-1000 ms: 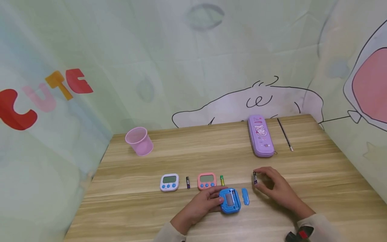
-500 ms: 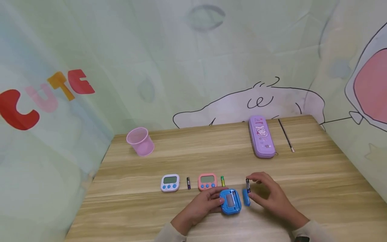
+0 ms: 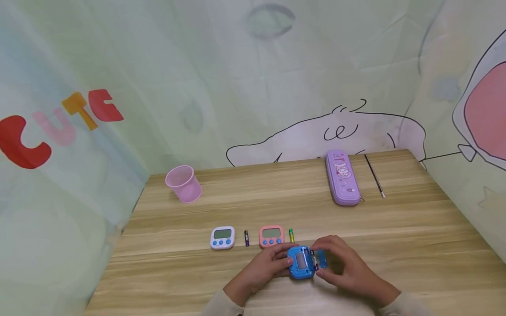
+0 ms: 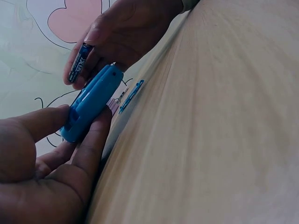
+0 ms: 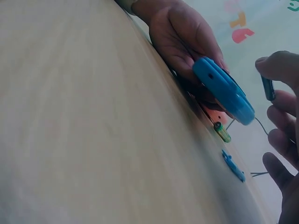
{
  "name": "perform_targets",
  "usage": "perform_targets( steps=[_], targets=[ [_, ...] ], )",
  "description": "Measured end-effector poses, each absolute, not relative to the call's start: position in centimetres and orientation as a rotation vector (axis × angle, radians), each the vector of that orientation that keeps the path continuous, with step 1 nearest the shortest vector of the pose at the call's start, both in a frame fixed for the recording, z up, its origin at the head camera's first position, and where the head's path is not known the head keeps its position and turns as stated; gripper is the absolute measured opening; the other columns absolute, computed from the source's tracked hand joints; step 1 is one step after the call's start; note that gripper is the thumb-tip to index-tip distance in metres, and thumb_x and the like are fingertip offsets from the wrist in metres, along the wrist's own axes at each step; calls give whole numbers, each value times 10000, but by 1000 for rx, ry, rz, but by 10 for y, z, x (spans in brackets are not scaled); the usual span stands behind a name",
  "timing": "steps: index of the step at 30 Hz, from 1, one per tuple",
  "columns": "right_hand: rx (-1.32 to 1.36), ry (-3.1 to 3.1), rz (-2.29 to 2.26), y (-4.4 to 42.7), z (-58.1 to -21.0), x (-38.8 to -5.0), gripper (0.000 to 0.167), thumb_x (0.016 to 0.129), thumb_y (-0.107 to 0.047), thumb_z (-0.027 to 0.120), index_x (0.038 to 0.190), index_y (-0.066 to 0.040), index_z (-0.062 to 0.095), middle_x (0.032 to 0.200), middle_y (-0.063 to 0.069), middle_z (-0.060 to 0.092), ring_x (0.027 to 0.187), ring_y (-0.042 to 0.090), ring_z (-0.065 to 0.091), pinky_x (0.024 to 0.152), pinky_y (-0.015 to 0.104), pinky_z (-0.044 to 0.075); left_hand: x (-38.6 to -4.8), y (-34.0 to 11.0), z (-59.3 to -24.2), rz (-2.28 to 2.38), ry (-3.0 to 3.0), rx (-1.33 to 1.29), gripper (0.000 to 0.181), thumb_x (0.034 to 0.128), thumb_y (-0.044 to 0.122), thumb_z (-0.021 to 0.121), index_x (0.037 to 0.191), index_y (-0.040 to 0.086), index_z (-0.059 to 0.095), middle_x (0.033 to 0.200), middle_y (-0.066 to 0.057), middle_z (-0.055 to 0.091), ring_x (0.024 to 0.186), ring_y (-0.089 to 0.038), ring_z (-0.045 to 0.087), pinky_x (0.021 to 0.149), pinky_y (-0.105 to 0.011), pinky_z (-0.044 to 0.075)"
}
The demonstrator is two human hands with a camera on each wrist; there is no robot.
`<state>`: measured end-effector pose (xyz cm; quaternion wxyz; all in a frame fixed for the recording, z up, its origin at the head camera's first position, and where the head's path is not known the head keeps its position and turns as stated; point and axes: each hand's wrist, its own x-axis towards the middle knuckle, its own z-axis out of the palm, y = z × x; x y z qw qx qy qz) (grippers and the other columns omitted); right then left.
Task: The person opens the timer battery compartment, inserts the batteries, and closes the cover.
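My left hand (image 3: 265, 271) holds a blue digital timer (image 3: 300, 263) between thumb and fingers, its open battery compartment facing up. In the right wrist view the timer (image 5: 224, 88) is tilted above the table. With thumb and fingertips my right hand (image 3: 349, 267) pinches a dark battery (image 3: 314, 260) at the timer's right edge. The left wrist view has this battery (image 4: 80, 63) just over the timer's rim, apart from the compartment. Beneath it on the table lies the loose blue battery cover (image 3: 322, 260), which also appears in the right wrist view.
Left of my hands are a white timer (image 3: 222, 238), a dark battery (image 3: 247, 238), a pink timer (image 3: 271, 236) and a green battery (image 3: 291, 235). Farther back stand a pink cup (image 3: 185, 185), a purple pencil case (image 3: 342, 177) and a pencil (image 3: 374, 176).
My right hand has carried the dark battery leftward, past the loose cover, to the blue timer's edge. The left hand has kept its grip on the timer with hardly any movement.
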<state>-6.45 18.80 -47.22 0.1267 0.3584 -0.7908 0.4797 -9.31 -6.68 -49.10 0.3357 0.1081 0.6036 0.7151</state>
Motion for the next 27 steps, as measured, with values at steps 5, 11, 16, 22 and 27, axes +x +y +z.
perform_targets(
  steps=[5, 11, 16, 22, 27],
  targets=[
    [1056, -2325, 1342, 187, -484, -66, 555, 705, -60, 855, 1208, -124, 629, 1201, 13, 580, 1120, 189, 510, 982, 183, 404, -93, -67, -490, 1862, 1568, 286, 435, 986, 122, 581, 1401, 34, 487, 1301, -176, 577, 1137, -287, 600, 897, -376, 554],
    [1054, -2355, 1339, 184, -474, -62, 520, 720, -59, 846, 1192, -113, 637, 1195, 34, 572, 1109, 209, 504, 968, 209, 425, -93, -66, -490, 1861, 1563, 295, 432, 989, 118, 575, 1400, 22, 483, 1319, -171, 568, 1146, -286, 596, 897, -377, 553],
    [1040, -2450, 1320, 187, -487, -65, 508, 772, -138, 836, 1228, -162, 613, 1231, 2, 540, 1139, 185, 475, 984, 237, 427, -92, -66, -489, 1850, 1578, 299, 421, 987, 110, 576, 1391, 25, 494, 1320, -165, 570, 1139, -278, 600, 890, -371, 557],
    [1053, -2497, 1311, 191, -497, -69, 507, 821, -248, 805, 1273, -222, 578, 1272, -39, 511, 1163, 166, 460, 989, 278, 443, -92, -67, -488, 1808, 1611, 299, 412, 985, 137, 587, 1380, 46, 513, 1279, -151, 604, 1117, -255, 615, 879, -354, 562],
    [1041, -2532, 1334, 191, -495, -68, 490, 847, -292, 777, 1286, -237, 566, 1283, -45, 506, 1173, 155, 454, 996, 278, 440, -93, -67, -488, 1793, 1606, 301, 429, 981, 169, 599, 1385, 56, 511, 1282, -137, 605, 1118, -244, 616, 888, -351, 557]
  ],
)
